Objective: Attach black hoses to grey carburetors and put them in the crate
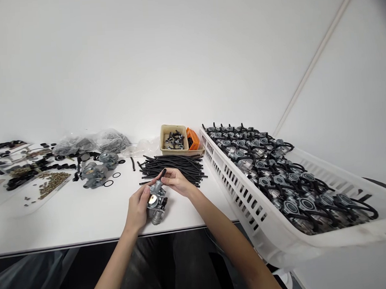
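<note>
A grey metal carburetor with a brass-coloured disc on its face is held at the front of the table. My left hand is closed around its left side. At the carburetor's top, my right hand pinches a small black rubber piece; whether it is fixed to the body I cannot tell. Just beyond my hands lies a pile of black rubber hoses. More carburetors stand to the left, beside two black O-rings.
On the right, a large white plastic basket holds rows of carburetors with hoses. Behind the hoses are a beige tray of small fittings and an orange basket. Brass parts and plastic bags lie to the left.
</note>
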`<action>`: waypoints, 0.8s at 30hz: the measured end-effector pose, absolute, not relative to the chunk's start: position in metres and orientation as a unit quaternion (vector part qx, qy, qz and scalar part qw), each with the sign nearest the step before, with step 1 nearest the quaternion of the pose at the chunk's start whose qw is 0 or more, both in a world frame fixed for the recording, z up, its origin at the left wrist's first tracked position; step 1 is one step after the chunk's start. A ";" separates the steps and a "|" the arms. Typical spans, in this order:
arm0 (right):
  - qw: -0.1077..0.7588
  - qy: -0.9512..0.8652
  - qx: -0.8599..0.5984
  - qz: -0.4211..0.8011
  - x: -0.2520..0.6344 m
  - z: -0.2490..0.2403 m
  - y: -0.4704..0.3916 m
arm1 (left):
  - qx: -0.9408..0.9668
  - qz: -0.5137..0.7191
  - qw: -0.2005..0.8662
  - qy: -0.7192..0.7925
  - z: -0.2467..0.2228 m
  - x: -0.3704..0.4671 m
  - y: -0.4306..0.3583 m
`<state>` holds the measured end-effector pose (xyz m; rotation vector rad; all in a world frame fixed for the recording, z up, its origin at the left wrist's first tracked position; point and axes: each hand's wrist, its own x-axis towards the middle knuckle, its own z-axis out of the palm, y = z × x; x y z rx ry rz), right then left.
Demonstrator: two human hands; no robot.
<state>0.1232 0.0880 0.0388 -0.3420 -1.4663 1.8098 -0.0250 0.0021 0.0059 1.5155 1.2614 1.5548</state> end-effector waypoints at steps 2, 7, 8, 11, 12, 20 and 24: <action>0.387 -0.577 -0.135 0.707 0.123 0.038 0.088 | 0.577 0.589 0.315 0.470 0.006 -0.025 0.002; 0.392 -0.574 -0.150 0.704 0.122 0.035 0.090 | 0.580 0.588 0.316 0.466 0.010 -0.023 0.000; 0.391 -0.574 -0.153 0.703 0.122 0.035 0.090 | 0.581 0.587 0.316 0.467 0.010 -0.023 0.000; 0.390 -0.576 -0.163 0.700 0.121 0.036 0.090 | 0.578 0.589 0.311 0.472 0.010 -0.023 0.000; 0.390 -0.576 -0.166 0.699 0.121 0.036 0.090 | 0.575 0.590 0.309 0.475 0.010 -0.023 0.000; 0.396 -0.596 -0.198 0.669 0.119 0.035 0.091 | 0.568 0.584 0.302 0.495 0.008 -0.024 0.001; 0.393 -0.606 -0.196 0.663 0.119 0.037 0.089 | 0.569 0.580 0.298 0.500 0.005 -0.025 0.003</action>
